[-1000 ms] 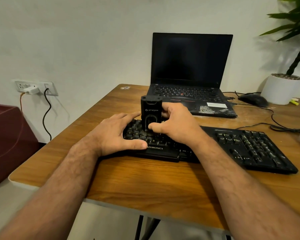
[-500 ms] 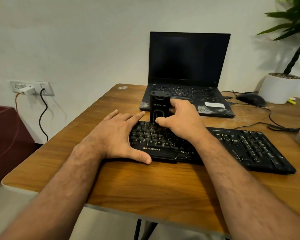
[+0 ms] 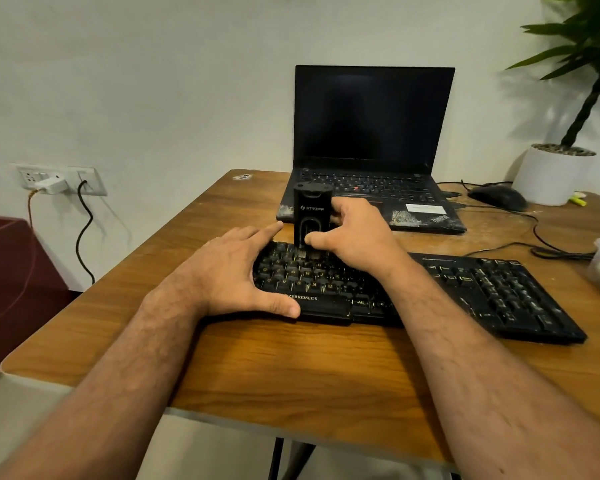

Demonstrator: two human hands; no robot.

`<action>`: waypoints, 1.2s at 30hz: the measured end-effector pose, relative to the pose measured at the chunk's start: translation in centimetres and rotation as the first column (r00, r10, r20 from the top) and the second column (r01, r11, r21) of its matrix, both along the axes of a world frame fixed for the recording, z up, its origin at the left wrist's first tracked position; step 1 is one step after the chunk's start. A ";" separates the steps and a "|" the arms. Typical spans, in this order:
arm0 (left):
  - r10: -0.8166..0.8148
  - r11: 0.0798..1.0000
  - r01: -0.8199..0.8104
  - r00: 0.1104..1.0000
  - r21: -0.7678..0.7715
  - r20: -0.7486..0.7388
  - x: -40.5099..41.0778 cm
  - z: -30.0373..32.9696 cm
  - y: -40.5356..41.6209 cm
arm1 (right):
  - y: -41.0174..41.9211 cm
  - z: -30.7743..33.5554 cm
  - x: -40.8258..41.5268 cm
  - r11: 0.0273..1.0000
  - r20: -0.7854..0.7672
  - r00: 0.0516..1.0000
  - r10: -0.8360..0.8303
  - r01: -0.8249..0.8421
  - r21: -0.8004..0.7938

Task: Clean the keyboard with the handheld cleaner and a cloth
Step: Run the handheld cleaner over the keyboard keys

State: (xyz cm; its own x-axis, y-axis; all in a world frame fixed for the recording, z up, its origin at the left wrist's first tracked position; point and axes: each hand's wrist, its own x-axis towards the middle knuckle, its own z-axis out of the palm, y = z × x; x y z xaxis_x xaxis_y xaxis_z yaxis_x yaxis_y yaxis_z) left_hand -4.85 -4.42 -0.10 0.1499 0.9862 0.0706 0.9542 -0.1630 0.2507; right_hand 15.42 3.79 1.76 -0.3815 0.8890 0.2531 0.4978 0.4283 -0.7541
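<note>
Fingers (image 3: 340, 209) of the right hand (image 3: 354, 237) are gripping the handheld cleaner (image 3: 310, 216) upright on the keyboard (image 3: 326, 282) at frame centre, the flat left hand (image 3: 229, 275) is steadying it; tilting is risking missed crumbs.

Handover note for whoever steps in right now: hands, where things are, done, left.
Right hand grips the handheld cleaner, upright, its lower end on the top key rows of the keyboard.
Left hand lies flat on the keyboard's left end, thumb at the front edge, steadying it.
Keyboard sits on the desk in front of the laptop.
Done: cleaner on the left-centre keys; how much is already covered cannot be told.
Left: the remaining keys, likely including the right side, then the cloth wipe. No cloth in view.
</note>
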 end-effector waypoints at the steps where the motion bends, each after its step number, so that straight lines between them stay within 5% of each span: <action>1: 0.004 1.000 -0.004 1.000 -0.005 0.009 0.1 0.0 -0.1 | 0.2 -0.1 -0.2 0.999 0.010 0.999 -0.041 0.040 0.026; 10: 0.026 1.000 -0.026 1.000 0.003 -0.008 0.2 0.1 -0.2 | 0.4 0.0 -0.3 0.986 -0.001 0.987 -0.160 0.160 0.045; 20: 0.030 1.000 -0.030 0.999 -0.001 0.024 0.3 0.2 -0.6 | 0.4 0.2 1.2 0.984 -0.144 0.980 -0.135 0.116 -0.132; 27: 0.038 0.999 -0.038 0.999 -0.017 0.033 0.3 0.3 -0.5 | -0.1 0.2 1.0 0.978 -0.041 0.978 -0.207 0.208 0.027; 31: 0.040 0.999 -0.040 0.999 -0.014 0.032 0.3 0.3 -0.5 | -0.8 0.1 1.1 0.998 -0.038 0.997 -0.069 0.069 -0.009; 36: 0.043 0.999 -0.042 0.999 -0.027 0.034 0.3 0.3 -0.5 | -0.3 0.0 0.9 0.970 0.008 0.973 -0.230 0.228 0.088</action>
